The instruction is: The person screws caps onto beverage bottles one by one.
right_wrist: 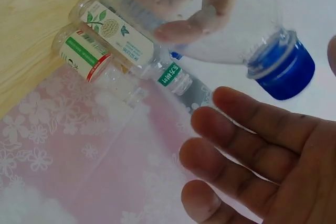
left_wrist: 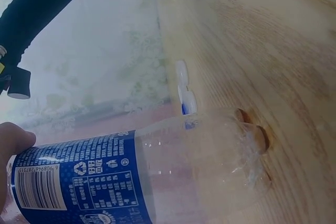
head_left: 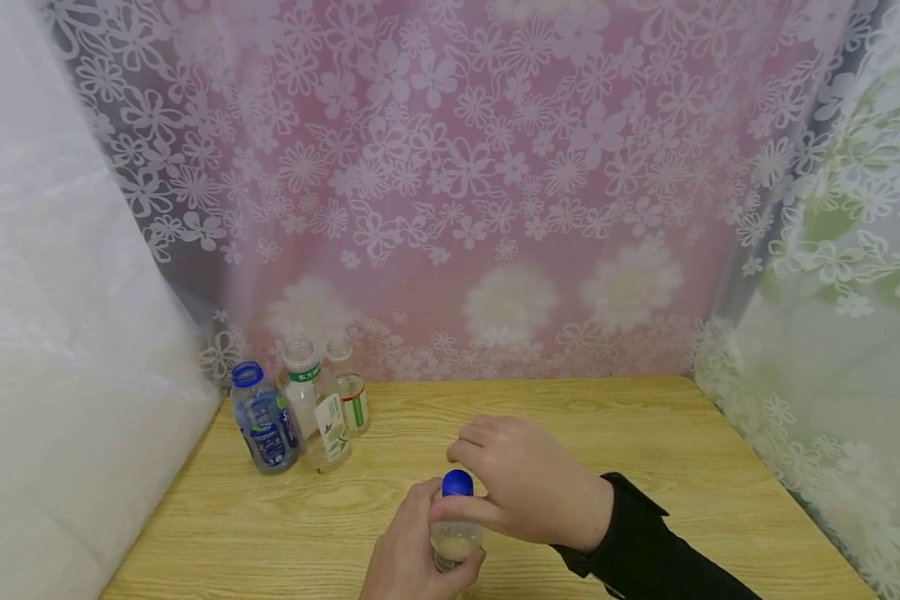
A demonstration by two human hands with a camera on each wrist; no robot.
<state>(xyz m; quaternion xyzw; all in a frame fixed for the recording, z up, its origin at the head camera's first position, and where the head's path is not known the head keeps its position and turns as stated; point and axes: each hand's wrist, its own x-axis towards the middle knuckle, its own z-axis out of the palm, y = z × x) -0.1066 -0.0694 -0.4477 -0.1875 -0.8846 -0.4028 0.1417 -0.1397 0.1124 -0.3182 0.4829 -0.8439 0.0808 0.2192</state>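
Note:
A clear plastic bottle (head_left: 456, 546) with a blue cap (head_left: 457, 482) stands out at the front of the table. My left hand (head_left: 408, 546) grips its body, and through the clear plastic its fingers show in the right wrist view. A blue printed label (left_wrist: 84, 182) wraps the bottle, whose base is close over the wood in the left wrist view. My right hand (head_left: 528, 479) hovers around the cap with fingers spread and loosely bent. Its fingertips (right_wrist: 210, 121) are apart from the cap (right_wrist: 286, 69) in the right wrist view, the thumb on the opposite side.
At the table's back left stand three uncapped bottles: one with a blue neck ring (head_left: 266, 429), a larger clear one (head_left: 311, 417), and a smaller one with a green-and-white label (head_left: 354, 404). A flowered curtain (head_left: 457, 208) hangs behind the wooden table (head_left: 570, 433).

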